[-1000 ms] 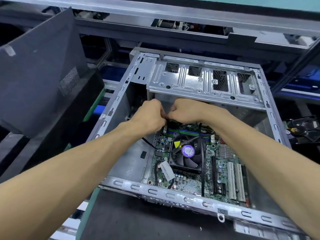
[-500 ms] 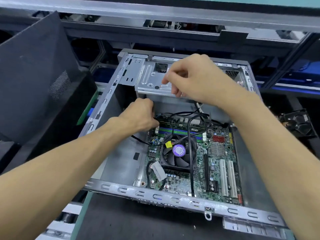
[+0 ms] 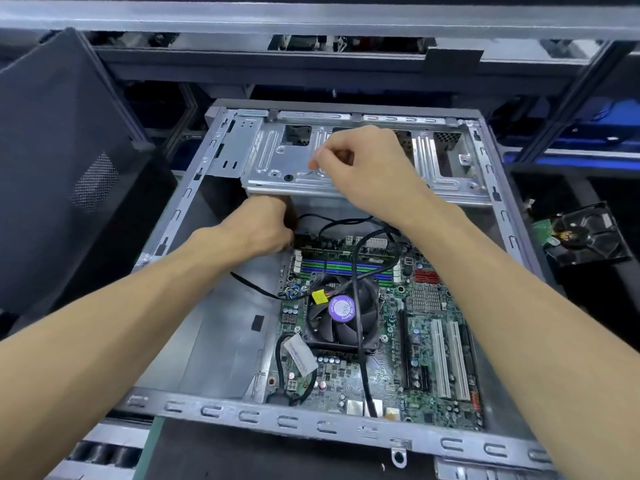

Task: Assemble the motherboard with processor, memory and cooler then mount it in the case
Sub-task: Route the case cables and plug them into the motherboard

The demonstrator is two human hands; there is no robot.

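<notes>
The motherboard (image 3: 377,344) lies flat inside the open case (image 3: 194,199), its cooler (image 3: 341,313) with the purple hub label near the middle and black cables (image 3: 358,299) trailing across the fan; the left hand (image 3: 263,226) is curled into a fist at the board's far left corner under the drive cage (image 3: 273,161), though what it grips is hidden. The right hand (image 3: 367,164) hovers over that cage, thumb and forefinger pinched together; whether anything sits between them I cannot tell.

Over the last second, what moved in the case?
Right hand lifted away from the left, up over the drive cage, fingers curled. Left hand stayed low at the board's far-left corner. Board, fan and cables stayed put.
</notes>
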